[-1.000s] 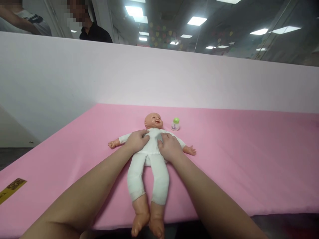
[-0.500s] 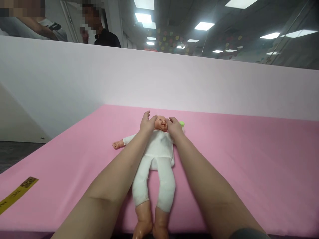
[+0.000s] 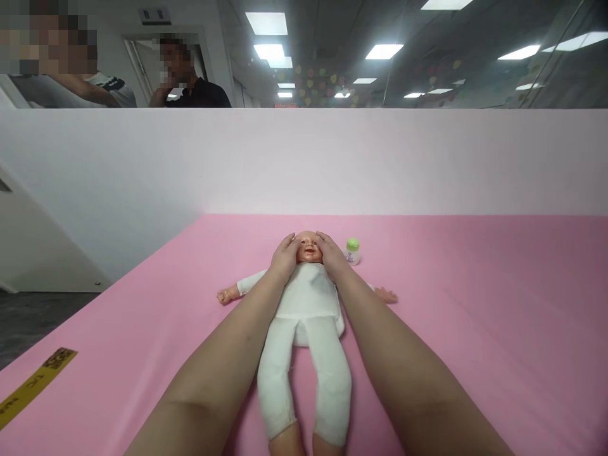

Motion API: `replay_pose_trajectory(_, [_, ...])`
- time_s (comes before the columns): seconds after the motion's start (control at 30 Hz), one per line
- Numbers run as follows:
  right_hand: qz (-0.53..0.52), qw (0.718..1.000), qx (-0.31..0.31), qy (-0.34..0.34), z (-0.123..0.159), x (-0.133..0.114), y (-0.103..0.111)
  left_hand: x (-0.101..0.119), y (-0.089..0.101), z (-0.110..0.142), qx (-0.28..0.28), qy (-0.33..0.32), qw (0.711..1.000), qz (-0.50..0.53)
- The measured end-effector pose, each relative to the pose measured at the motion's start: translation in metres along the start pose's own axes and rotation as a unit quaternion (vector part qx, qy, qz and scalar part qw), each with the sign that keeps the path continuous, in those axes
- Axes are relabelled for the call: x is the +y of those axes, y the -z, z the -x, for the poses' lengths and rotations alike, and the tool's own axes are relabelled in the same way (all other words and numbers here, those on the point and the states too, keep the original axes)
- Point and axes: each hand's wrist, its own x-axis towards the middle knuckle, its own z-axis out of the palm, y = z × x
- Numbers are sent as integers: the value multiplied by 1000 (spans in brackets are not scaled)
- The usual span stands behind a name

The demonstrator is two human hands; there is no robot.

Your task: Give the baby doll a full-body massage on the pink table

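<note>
A baby doll (image 3: 308, 291) with a white cloth body lies on its back, face up, legs toward me. My left hand (image 3: 285, 256) rests along the left side of its head, fingers stretched out and touching it. On the other side, my right hand (image 3: 332, 254) lies likewise against the head, fingers extended over its edge. The doll's face shows between both hands. Its arms spread outward, partly behind my forearms. Just right of my right hand stands a small clear bottle (image 3: 352, 253) with a green cap.
A pink-covered table (image 3: 456, 329) bears the doll. Yellow tape (image 3: 35, 386) with a printed code sticks at its left front. A white partition (image 3: 332, 161) rises along the back. Beyond it, two people (image 3: 202, 92) are visible at upper left.
My fingers have closed in from beside the doll's head to lie against it. The head now faces straighter up. The view has shifted, showing more of the bottle and the doll's right-side arm.
</note>
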Motion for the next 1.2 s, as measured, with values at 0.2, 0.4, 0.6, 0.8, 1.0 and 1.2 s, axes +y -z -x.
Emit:
replay_pose_trajectory(0.2, [-65, 997, -31, -23, 8, -10, 2, 6, 7, 1, 14, 2, 992, -125])
replay_pose_trajectory(0.4, [-105, 993, -26, -55, 13, -16, -2, 3, 4, 4, 11, 19, 998, -65])
replay_pose_trajectory(0.6, [-217, 973, 19, -75, 4, -6, -12, -1, 1, 0, 27, 21, 996, -77])
replay_pose_trajectory(0.8, [-275, 958, 23, -77, -5, 14, -17, -15, -2, -9, 45, 15, 998, 35])
replay_pose_trajectory(1.0, [-317, 946, 12, -75, -7, 21, -18, -23, -4, -11, 46, 17, 994, 97])
replay_pose_trajectory(1.2, [-316, 947, 14, -54, -1, 16, -15, -18, -3, -7, 51, 10, 994, 98])
